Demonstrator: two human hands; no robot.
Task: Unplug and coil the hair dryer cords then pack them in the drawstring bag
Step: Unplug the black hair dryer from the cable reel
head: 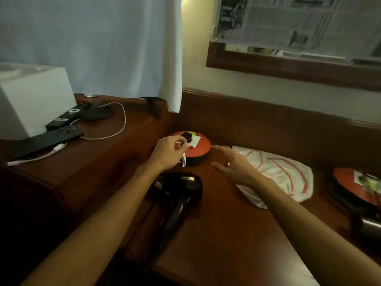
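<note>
My left fingers [181, 142] were curled around a black plug [186, 137] seated on top of a round red reel [201, 146], pinching it from the near side. The left hand [169, 151] sat over the reel's left edge. My right fingers [221, 150] were spread and nearly straight, holding nothing, the right hand [235, 164] hovering just right of the reel and above the near edge of the bag [288, 176]. That bag, white with red cord, lay flat and slack on the desk [226, 234], right of the reel. A black dryer [177, 195] lay on the desk between my forearms, handle toward me. I couldn't trace its cord.

The desk was dark polished wood with a raised back rail [268, 112]. To the left stood a higher wooden cabinet [92, 157] carrying a white box [35, 100], a remote [66, 117], two dark phones [47, 141] and a white cable [121, 120]. A pale curtain [92, 44] hung behind it. A wood-framed mirror [288, 69] was on the wall, covered with newspaper. At the far right I saw a second red reel [354, 182], partly cropped.
</note>
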